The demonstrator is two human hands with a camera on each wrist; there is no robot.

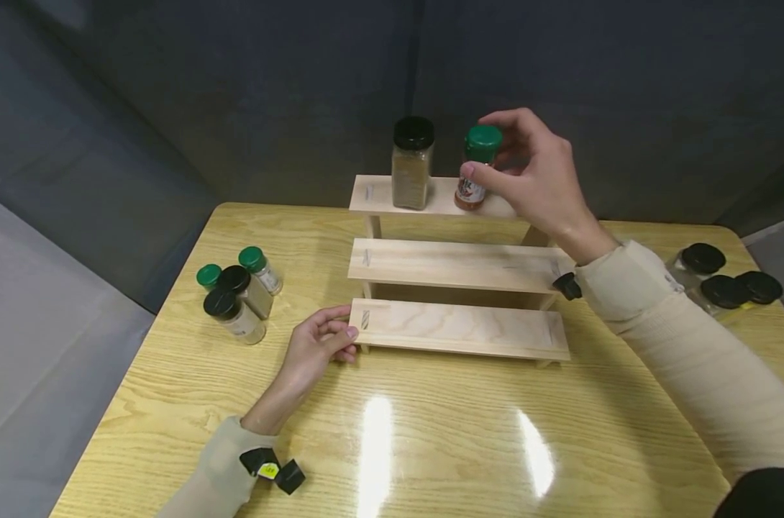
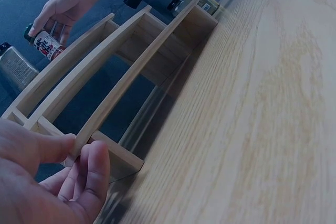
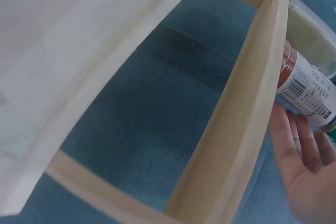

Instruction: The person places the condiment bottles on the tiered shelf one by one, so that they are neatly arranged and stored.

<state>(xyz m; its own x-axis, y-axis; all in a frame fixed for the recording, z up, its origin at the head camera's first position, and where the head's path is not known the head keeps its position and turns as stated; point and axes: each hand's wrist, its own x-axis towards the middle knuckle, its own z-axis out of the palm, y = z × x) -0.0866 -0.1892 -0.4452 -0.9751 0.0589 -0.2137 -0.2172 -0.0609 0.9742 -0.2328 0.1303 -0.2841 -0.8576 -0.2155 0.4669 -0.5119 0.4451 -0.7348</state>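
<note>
A small spice jar (image 1: 471, 188) with a green cap, red contents and a printed label leans slightly at the top shelf of a three-tier wooden spice rack (image 1: 457, 324). My right hand (image 1: 544, 173) holds it, thumb at the front and fingers behind. To its left on that shelf stands a taller black-capped jar (image 1: 410, 173) of tan powder. My left hand (image 1: 314, 342) pinches the left end of the lowest shelf between thumb and fingers; the left wrist view shows this grip on the board's end (image 2: 84, 139) closely.
On the table (image 1: 288, 237) at left, several jars stand grouped, including a black-capped jar (image 1: 239, 324) and a green-capped jar (image 1: 262, 270). More black-capped jars (image 1: 703, 260) stand at the right edge, beyond my right sleeve. A dark curtain (image 1: 301, 93) hangs behind the table.
</note>
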